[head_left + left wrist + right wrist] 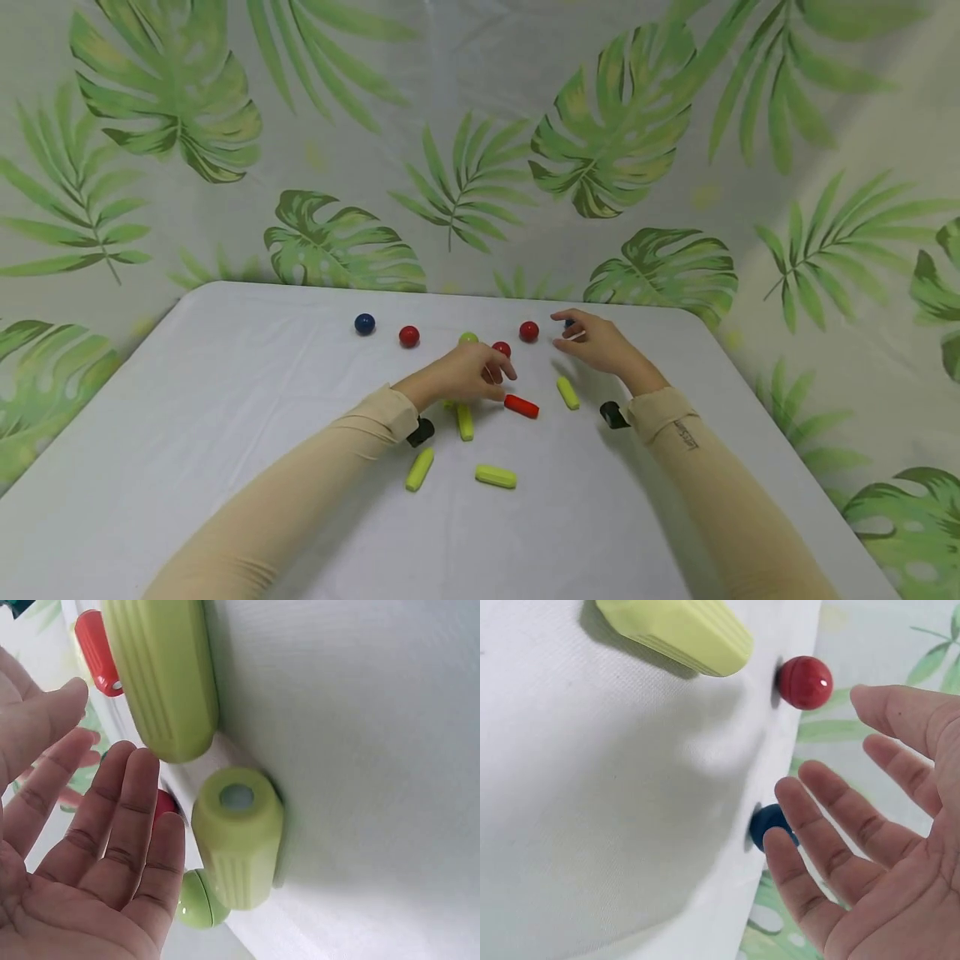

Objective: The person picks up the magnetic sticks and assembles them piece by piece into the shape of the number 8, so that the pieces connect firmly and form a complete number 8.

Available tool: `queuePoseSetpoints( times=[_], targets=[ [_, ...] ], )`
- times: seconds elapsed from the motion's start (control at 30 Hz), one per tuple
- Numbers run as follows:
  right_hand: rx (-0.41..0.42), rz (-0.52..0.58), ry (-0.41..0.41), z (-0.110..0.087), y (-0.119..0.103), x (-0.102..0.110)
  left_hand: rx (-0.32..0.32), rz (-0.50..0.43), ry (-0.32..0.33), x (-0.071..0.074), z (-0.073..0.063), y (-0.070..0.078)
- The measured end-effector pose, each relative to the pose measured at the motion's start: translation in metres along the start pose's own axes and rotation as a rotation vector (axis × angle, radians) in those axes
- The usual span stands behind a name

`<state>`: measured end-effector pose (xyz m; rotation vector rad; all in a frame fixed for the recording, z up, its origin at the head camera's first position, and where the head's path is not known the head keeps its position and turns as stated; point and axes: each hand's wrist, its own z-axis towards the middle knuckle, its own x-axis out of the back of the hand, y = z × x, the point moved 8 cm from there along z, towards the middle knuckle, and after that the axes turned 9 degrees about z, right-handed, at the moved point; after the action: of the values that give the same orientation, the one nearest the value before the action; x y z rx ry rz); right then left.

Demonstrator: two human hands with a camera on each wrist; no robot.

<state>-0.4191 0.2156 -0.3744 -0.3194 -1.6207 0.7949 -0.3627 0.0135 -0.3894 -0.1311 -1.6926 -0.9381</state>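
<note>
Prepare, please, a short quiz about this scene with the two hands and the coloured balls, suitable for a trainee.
1. True or false: neither the left hand nor the right hand holds anything.

2. In the right wrist view, which colour is the ball partly hidden by the right hand?
A. red
B. blue
C. green

3. How many red balls show in the head view?

Key:
1. True
2. B, blue
3. Three

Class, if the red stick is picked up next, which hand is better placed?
Left, probably: in the head view the left hand, empty, is close beside the red stick; the empty right hand is farther off, near a blue ball.
</note>
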Motion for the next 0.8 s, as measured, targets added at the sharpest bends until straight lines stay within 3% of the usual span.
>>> queuePoseSetpoints(
  times=[0.6,0.8],
  targets=[
    [0.000,-0.005,-0.044,0.030,-0.002,-0.017,-0.020,0.017,-0.031,-0.012,0.007,0.004],
    [-0.036,0.016,-0.049,0.036,0.000,-0.021,-0.036,0.036,-0.031,-0.013,0.008,0.006]
  ],
)
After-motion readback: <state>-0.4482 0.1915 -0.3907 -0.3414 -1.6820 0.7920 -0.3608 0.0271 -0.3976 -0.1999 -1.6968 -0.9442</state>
